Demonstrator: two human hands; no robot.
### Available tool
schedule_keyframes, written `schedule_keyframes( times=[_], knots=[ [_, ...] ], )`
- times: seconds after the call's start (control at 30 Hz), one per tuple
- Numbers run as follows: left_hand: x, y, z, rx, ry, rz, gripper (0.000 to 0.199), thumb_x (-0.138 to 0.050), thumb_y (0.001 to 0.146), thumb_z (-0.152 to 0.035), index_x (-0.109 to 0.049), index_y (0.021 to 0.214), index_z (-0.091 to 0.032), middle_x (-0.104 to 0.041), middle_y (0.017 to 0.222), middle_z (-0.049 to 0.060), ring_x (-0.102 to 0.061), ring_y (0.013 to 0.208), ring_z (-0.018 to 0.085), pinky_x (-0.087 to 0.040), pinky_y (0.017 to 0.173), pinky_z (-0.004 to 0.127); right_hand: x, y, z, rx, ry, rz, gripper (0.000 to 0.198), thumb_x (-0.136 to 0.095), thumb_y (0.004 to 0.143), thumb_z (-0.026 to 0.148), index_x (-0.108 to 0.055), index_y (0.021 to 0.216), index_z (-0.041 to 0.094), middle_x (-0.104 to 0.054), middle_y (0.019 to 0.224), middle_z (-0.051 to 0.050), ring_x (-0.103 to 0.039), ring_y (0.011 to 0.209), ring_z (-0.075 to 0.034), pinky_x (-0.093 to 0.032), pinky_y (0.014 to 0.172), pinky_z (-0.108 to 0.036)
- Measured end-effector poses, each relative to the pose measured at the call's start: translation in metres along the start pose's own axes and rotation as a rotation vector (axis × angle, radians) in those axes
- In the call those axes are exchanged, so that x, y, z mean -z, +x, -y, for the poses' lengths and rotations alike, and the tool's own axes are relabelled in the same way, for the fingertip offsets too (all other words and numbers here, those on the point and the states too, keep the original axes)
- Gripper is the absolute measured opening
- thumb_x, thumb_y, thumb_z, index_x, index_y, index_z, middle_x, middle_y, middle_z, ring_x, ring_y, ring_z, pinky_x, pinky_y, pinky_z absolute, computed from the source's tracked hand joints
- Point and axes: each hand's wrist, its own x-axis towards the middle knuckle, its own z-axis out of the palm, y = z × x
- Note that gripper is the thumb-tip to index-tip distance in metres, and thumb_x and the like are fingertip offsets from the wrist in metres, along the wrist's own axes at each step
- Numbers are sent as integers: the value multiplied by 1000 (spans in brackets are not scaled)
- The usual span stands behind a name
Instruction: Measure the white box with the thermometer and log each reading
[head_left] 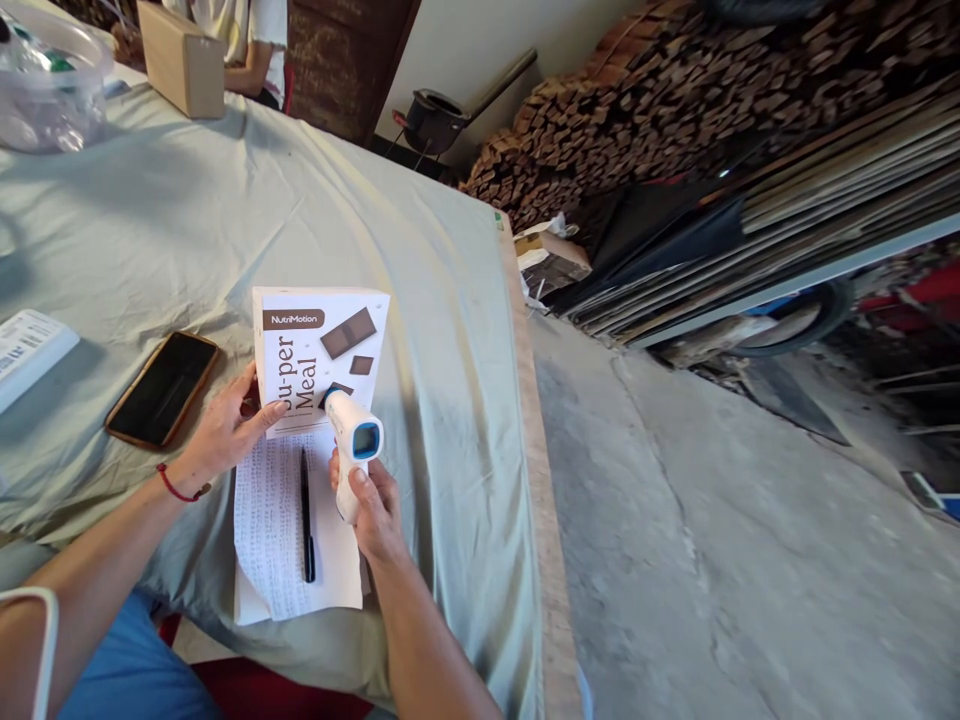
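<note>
My left hand grips the lower left edge of a white box printed "NutriMotion", its thumb across the front. In my right hand is a white and blue infrared thermometer, its fingers wrapped round the handle. The thermometer's nose points at the lower front of the box, overlapping it; whether they touch I cannot tell. Below the box lie sheets of written paper with a black pen across them. A phone in a brown case rests left of my left hand.
A white box lies at the table's left. Farther back are a clear plastic tub, a cardboard box and a seated person. The table's right edge drops to a concrete floor. Stacked firewood stands beyond.
</note>
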Motion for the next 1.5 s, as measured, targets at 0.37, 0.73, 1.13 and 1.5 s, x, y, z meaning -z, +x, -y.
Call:
schedule_keyframes(
  times=[0.37, 0.73, 1.13, 1.5],
  knots=[
    [1, 0, -13, 74, -90, 52, 53, -67, 94, -55, -58, 132, -18, -73, 113, 11, -71, 93, 24, -62, 74, 36, 0, 0, 5, 6, -39, -8, 48, -67, 84, 70, -63, 81, 22, -52, 69, 0, -45, 64, -16, -36, 58, -30],
    [1, -3, 12, 99, -135, -291, 84, -79, 82, -55, -39, 147, -20, -70, 121, 14, -73, 101, 27, -64, 81, 43, -3, 0, 10, -57, 203, -71, 49, -81, 72, 68, -69, 85, 22, -58, 71, -1, -46, 61, -15, -34, 56, -29],
    [17, 10, 19, 14, 61, -426, 77, -81, 82, -49, -41, 144, -32, -66, 126, 9, -71, 113, 32, -59, 101, 60, -5, -1, 24, -92, 344, 9, 49, -81, 73, 67, -67, 84, 22, -56, 67, 0, -47, 59, -14, -39, 56, -30],
    [12, -6, 11, -7, 252, -517, 59, -80, 82, -39, -44, 127, -27, -45, 137, 13, -44, 135, 37, -49, 109, 63, 39, 16, -11, 251, -976, -498, 50, -68, 87, 55, -71, 120, 18, -69, 103, -13, -64, 93, -28, -52, 81, -40]
  ],
)
